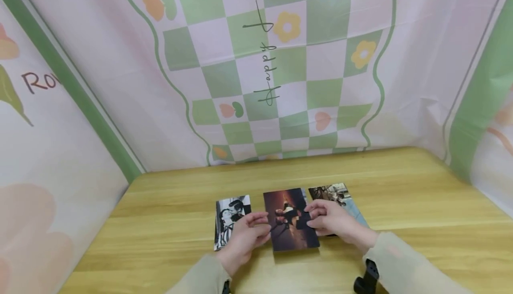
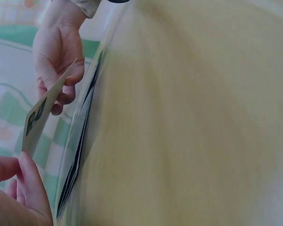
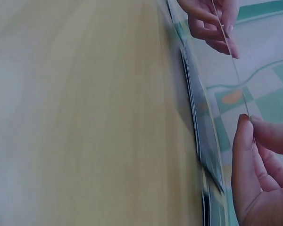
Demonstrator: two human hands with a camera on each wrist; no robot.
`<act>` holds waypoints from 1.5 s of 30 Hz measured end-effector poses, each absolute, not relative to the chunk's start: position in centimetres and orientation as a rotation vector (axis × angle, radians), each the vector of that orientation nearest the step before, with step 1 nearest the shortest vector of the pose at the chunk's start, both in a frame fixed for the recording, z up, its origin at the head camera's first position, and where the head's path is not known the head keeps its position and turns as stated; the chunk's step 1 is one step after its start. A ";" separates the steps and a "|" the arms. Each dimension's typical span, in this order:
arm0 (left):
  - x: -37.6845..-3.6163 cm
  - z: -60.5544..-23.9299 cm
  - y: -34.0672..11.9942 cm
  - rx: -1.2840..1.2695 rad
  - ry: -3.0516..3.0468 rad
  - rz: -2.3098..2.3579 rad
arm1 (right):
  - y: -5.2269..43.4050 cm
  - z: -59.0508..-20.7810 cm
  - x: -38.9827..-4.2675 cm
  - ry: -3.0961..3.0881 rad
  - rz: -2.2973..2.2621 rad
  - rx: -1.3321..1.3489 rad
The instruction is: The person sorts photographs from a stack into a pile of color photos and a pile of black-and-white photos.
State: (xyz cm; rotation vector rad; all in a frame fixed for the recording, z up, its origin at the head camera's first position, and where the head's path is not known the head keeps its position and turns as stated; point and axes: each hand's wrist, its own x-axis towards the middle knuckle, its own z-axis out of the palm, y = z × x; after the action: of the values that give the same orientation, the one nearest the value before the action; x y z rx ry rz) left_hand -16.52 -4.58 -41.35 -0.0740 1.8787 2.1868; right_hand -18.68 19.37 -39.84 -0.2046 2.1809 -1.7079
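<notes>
Both hands hold a dark photo print (image 1: 291, 234) by its side edges, just above the wooden table (image 1: 401, 182). My left hand (image 1: 260, 223) pinches its left edge and my right hand (image 1: 311, 217) pinches its right edge. In the left wrist view the held print (image 2: 40, 115) slants up off the table between my left fingers (image 2: 26, 179) and my right hand (image 2: 56, 56). The right wrist view shows the print (image 3: 231, 61) edge-on, between my right fingers (image 3: 243, 150) and my left hand (image 3: 210, 21).
A black-and-white photo (image 1: 228, 220) lies flat left of the held print. Another photo (image 1: 332, 193) lies to its right, partly under my right hand. A checked pink-and-green cloth backdrop (image 1: 280, 62) closes the back and both sides. A black wrist mount (image 1: 366, 280) shows by the right sleeve.
</notes>
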 end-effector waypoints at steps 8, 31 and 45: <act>-16.9 -41.2 -0.4 -0.154 1.831 2.223 | 23.0 -39.6 -18.8 2.277 -1.662 -0.199; -19.6 -40.8 5.6 -0.118 1.737 2.167 | 29.7 -40.0 -20.0 2.517 -1.527 -0.238; -19.8 -40.9 6.4 -0.087 1.647 2.165 | 31.2 -40.3 -20.7 2.521 -1.485 -0.186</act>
State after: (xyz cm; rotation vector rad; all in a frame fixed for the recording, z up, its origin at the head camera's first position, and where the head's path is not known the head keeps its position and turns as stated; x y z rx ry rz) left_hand -19.76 6.35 -40.88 -0.0874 1.6474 2.1652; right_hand -20.75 31.21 -40.32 -0.1857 2.5209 -1.4853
